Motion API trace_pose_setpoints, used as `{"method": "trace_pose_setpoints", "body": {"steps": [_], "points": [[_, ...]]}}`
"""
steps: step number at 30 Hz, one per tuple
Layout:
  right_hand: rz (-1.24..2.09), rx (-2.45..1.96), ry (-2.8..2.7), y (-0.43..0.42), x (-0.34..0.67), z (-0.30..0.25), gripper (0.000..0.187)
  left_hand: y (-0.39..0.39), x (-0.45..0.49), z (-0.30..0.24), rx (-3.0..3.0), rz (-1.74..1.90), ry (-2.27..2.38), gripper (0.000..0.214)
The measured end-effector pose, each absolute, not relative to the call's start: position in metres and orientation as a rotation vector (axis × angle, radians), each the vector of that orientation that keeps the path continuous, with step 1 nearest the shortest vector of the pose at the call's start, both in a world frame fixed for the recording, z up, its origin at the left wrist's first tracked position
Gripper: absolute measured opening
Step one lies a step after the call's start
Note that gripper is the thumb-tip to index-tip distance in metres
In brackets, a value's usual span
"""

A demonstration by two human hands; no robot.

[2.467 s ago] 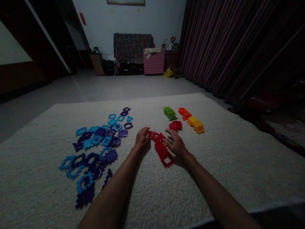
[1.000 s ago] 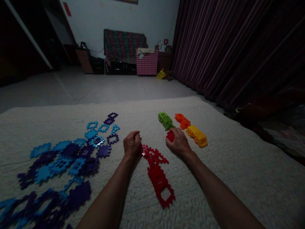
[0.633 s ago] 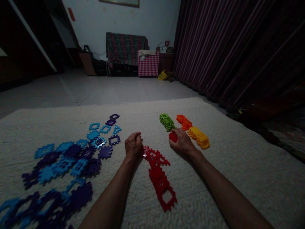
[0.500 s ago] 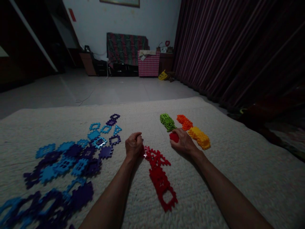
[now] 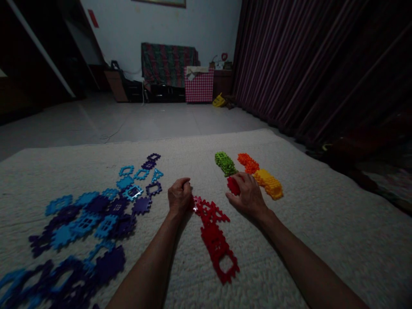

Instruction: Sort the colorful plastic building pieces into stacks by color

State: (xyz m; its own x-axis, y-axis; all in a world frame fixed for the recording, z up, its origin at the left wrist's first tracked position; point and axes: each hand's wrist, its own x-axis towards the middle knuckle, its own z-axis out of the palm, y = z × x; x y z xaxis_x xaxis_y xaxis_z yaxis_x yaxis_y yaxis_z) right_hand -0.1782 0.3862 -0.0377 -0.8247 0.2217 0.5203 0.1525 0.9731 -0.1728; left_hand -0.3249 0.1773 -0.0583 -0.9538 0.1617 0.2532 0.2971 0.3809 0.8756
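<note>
My right hand [image 5: 247, 193] is over a small red stack of toothed plastic building pieces [image 5: 233, 186] just in front of the green stack. Its thumb is spread away from the fingers, which still lie at the red stack's edge. My left hand [image 5: 179, 195] rests on the quilt with its fingers curled in; what they hold, if anything, is hidden. Beside it, loose red building pieces [image 5: 215, 240] lie overlapping in a line between my forearms, some with cut-out windows, some triangular.
A green stack [image 5: 224, 163], an orange stack [image 5: 248, 163] and a yellow stack [image 5: 269, 184] stand beyond my right hand. Blue and purple pieces [image 5: 106, 225] lie scattered on the left. The pale quilt [image 5: 189, 154] ends at the tiled floor [image 5: 180, 116]. Dark curtains [image 5: 277, 64] hang right.
My right hand's thumb has moved away from the red stack and the hand has loosened, showing more of the stack. My left hand has stayed nearly still. The view has shifted slightly.
</note>
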Motion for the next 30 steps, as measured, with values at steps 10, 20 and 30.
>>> {"method": "trace_pose_setpoints", "body": {"steps": [10,20,30], "points": [[0.116,-0.414,-2.606,0.382,-0.179,-0.035,0.041,0.178,-0.326,-0.062,-0.411,-1.632,-2.492,0.032],[0.322,-0.368,-2.426,0.391,-0.182,-0.029,0.036,0.177,-0.324,-0.06,-0.425,-1.626,-2.479,0.033],[0.413,-0.676,-2.413,0.409,-0.202,-0.045,0.039,0.178,-0.324,-0.061,-0.438,-1.627,-2.472,0.034]]}}
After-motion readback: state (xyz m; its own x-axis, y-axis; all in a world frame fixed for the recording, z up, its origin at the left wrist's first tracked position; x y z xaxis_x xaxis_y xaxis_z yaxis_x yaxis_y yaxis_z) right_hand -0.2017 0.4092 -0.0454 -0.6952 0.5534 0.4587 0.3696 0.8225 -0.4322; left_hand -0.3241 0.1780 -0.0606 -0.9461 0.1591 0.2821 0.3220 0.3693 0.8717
